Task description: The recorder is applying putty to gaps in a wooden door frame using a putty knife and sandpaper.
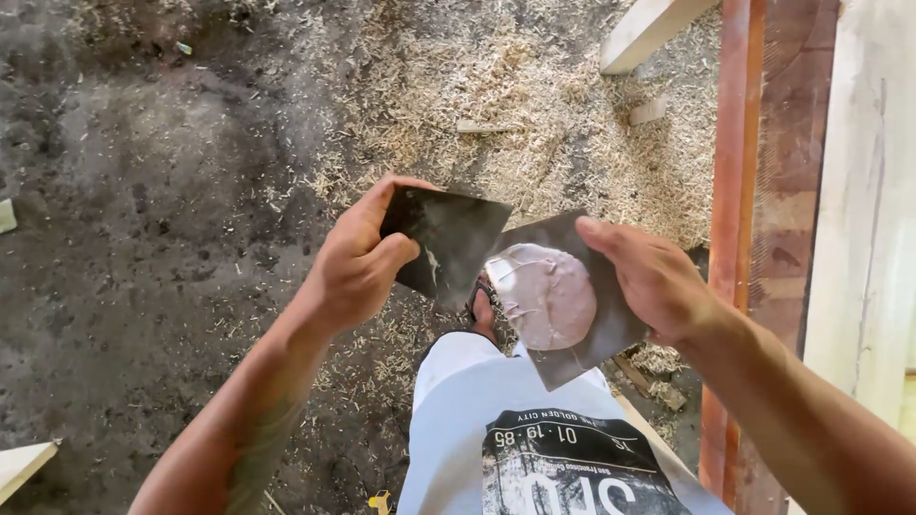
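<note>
My left hand [358, 259] grips a thin dark metal scraper blade [448, 238] by its left edge, holding it tilted in front of me. My right hand [649, 277] holds a second dark flat plate [596, 329] by its right side. A round lump of pinkish-grey putty [546, 294] sits on that plate. The lower corner of the left blade is close to the putty's left edge, about touching it. Both plates hover above my foot and the ground.
Dark dirt floor [143, 191] lies below, with pale wood shavings [515, 105] spread across the upper middle. A reddish wooden board [735, 143] and a pale plank [863, 191] stand along the right. A light timber piece [649, 29] lies at the top. My foot in a sandal [482, 307] shows beneath the plates.
</note>
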